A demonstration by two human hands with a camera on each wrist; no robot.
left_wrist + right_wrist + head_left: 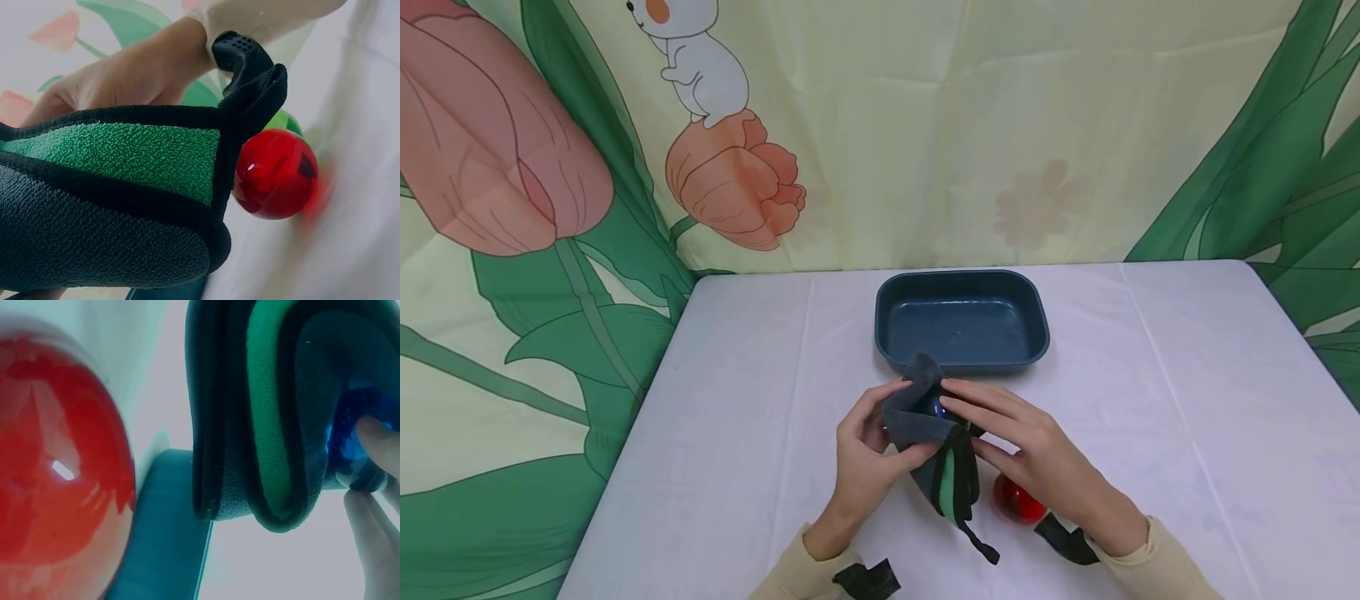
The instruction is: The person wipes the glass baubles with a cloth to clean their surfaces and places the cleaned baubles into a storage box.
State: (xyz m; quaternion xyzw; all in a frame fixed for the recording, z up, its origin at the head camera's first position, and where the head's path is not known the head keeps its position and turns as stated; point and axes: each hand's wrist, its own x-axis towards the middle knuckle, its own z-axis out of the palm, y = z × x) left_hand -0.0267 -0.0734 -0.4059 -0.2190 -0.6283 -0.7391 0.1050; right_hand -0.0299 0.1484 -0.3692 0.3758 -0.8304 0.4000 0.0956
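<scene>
A folded two-sided cloth, dark grey and green with black trim and a hanging loop (pixel 946 467), is held up over the table. My left hand (pixel 874 454) grips it from the left, thumb on the near fold. Inside the fold is a shiny blue ball (pixel 359 434) with a clear lower part, mostly hidden by cloth and fingers. My right hand (pixel 1018 433) holds this ball from the right, thumb and fingers against it in the right wrist view. A glossy red ball (pixel 1019 500) lies on the table below the right hand; it looms large in the right wrist view.
A dark blue rectangular tub (pixel 962 368) stands at the back of the table, just beyond the cloth. A white cloth (pixel 730 467) covers the table. Behind it hangs a flowered backdrop (pixel 880 150). Black straps (pixel 867 578) hang at both wrists.
</scene>
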